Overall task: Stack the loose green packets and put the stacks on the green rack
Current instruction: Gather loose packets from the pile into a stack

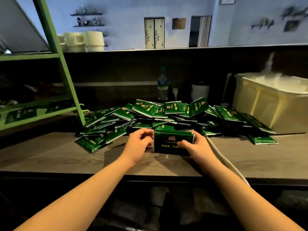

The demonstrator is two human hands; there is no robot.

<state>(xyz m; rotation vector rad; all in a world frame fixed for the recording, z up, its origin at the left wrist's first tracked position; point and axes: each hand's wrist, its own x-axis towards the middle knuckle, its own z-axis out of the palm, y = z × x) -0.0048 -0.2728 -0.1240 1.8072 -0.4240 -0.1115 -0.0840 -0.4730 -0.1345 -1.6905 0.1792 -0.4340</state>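
Both hands hold one stack of green packets (173, 144) upright on the near middle of the tabletop (50, 157). The left hand (139, 144) has curled fingers on its left edge, the right hand (194, 145) grips its right side. The loose pile (166, 114) lies just behind; the green rack (55, 47) stands far left.

Dim foreground, brighter blue-lit upper frame; soft blur throughout, smeared at the right edge; wide-angle bending at the borders; lower frame nearly black.
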